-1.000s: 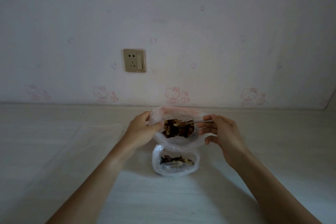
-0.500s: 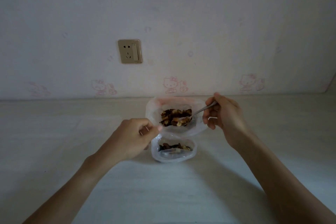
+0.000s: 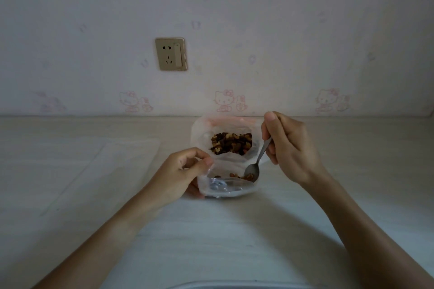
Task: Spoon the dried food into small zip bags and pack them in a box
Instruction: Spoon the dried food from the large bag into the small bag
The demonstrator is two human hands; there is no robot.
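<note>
A large clear bag [image 3: 202,134] with a pink zip edge stands open at the back of the table, holding brown and dark dried food [image 3: 231,143]. In front of it lies a small clear zip bag [image 3: 225,186], its mouth open upward. My left hand [image 3: 180,175] pinches the small bag's left rim between thumb and fingers. My right hand [image 3: 288,148] grips the handle of a metal spoon [image 3: 254,166], whose bowl reaches down into the small bag's mouth with a few dried pieces beside it.
The pale table [image 3: 94,195] runs back to a wall with cartoon-cat wallpaper and a gold socket plate [image 3: 171,54]. A flat clear sheet [image 3: 112,164] lies on the table to the left. A pale curved rim [image 3: 234,285] shows at the bottom edge.
My right hand carried the spoon from the large bag down into the small bag. My left hand left the large bag's rim and took hold of the small bag's rim.
</note>
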